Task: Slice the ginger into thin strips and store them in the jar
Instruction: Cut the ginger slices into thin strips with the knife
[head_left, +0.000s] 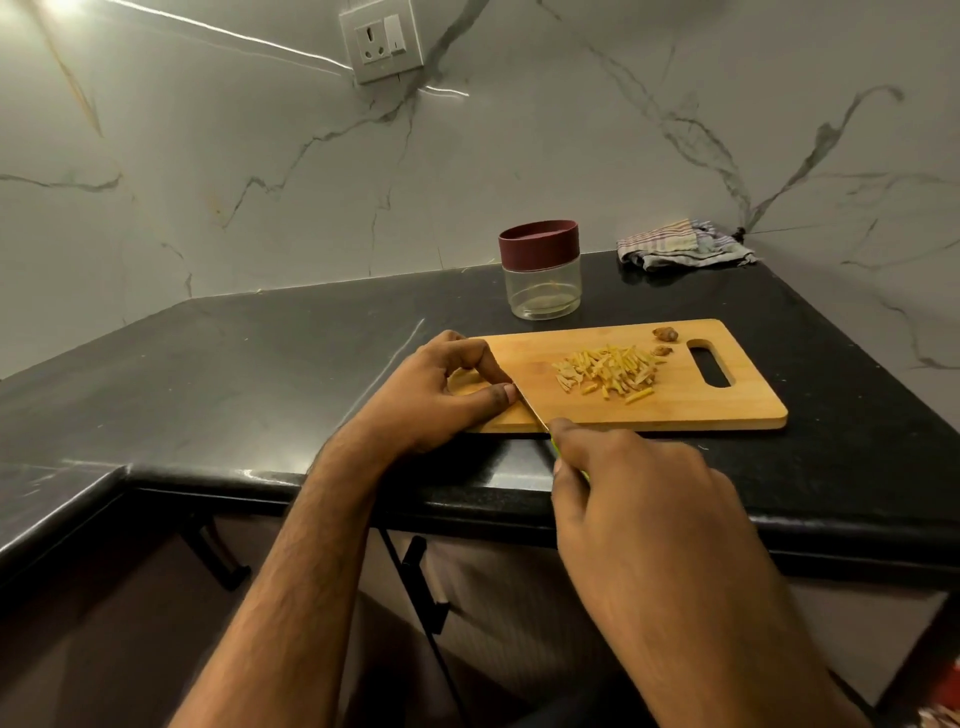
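A wooden cutting board lies on the black counter. A pile of thin ginger strips sits at its middle, and two small brown ginger ends lie near the handle hole. At the board's left end my left hand pinches a pale ginger slice with curled fingers. My right hand grips a knife with a green handle; its blade rests against my left fingertips. A glass jar with a maroon lid on stands just behind the board.
A striped cloth lies crumpled at the back right of the counter. A wall socket is set in the marble backsplash. The counter's front edge runs just below the board, with cabinet handles beneath.
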